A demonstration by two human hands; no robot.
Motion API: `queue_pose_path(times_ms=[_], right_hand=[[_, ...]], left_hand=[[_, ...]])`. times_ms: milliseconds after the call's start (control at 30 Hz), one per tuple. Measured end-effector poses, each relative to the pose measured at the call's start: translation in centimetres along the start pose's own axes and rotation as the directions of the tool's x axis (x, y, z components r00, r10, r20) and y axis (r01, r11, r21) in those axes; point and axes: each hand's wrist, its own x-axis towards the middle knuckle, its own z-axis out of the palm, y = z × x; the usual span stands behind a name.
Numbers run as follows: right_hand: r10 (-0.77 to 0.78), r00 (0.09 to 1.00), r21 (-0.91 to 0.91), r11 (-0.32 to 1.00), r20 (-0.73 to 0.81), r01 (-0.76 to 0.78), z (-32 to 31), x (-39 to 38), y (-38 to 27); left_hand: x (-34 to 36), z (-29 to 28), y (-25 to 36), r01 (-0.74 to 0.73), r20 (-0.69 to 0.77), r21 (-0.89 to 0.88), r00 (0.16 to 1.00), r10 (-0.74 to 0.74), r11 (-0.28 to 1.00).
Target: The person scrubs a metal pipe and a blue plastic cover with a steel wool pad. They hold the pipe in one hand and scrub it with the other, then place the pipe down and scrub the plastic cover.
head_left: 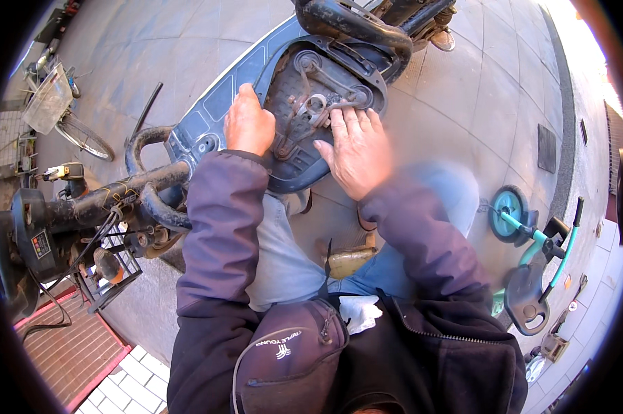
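A black saddle [278, 99] lies underside up in front of me, showing its hollow shell. Inside it sits a rusty metal frame [316, 105] with a round clamp ring at the middle and coils near the corners. My left hand [249, 123] is closed at the saddle's left edge, thumb up, its fingertips partly hidden. On the right, my right hand [358, 153] is open, with fingers stretched over the frame and the saddle's right rim; it grips nothing. Behind the saddle runs a blue-grey footboard panel [218, 103] of a scooter-like vehicle.
Black tubes [161, 178] and handlebar parts with cables stand at the left. A bicycle with a basket [47, 103] is farther left. To the right lies a small turquoise-wheeled bike [508, 207]. A dark flat plate [546, 148] rests on the paving. A yellowish block [349, 262] is between my legs.
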Motion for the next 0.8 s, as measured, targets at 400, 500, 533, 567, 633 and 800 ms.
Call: queue_pose_path(times_ms=[400,500,533,567,633,800], right_hand=[[0.072,0.996,-0.140,0.987,-0.055,-0.079,-0.2,-0.3,-0.9],[0.081,0.996,-0.126,0.988,-0.045,-0.086,-0.2,-0.3,-0.9],[0.072,0.996,-0.127,0.989,-0.056,-0.079,-0.1,-0.3,-0.8],[0.063,0.996,-0.127,0.989,-0.066,-0.071,-0.1,-0.3,-0.7],[0.037,0.996,-0.125,0.991,-0.080,-0.047,0.1,-0.4,-0.6],[0.100,0.994,-0.147,0.984,-0.033,-0.103,0.0,0.1,-1.0]], left_hand=[[-0.2,-0.2,0.1,-0.039,-0.011,-0.012,0.999,0.039,0.999],[-0.2,-0.4,0.2,-0.020,0.020,-0.008,1.000,0.020,1.000],[-0.3,-0.5,0.2,-0.021,0.014,-0.014,1.000,0.021,1.000],[-0.4,-0.5,0.2,-0.022,0.007,-0.019,1.000,0.022,1.000],[-0.5,-0.5,0.3,-0.025,-0.002,-0.027,1.000,0.025,0.999],[-0.6,-0.4,0.5,-0.036,0.007,-0.027,0.999,0.037,0.999]])
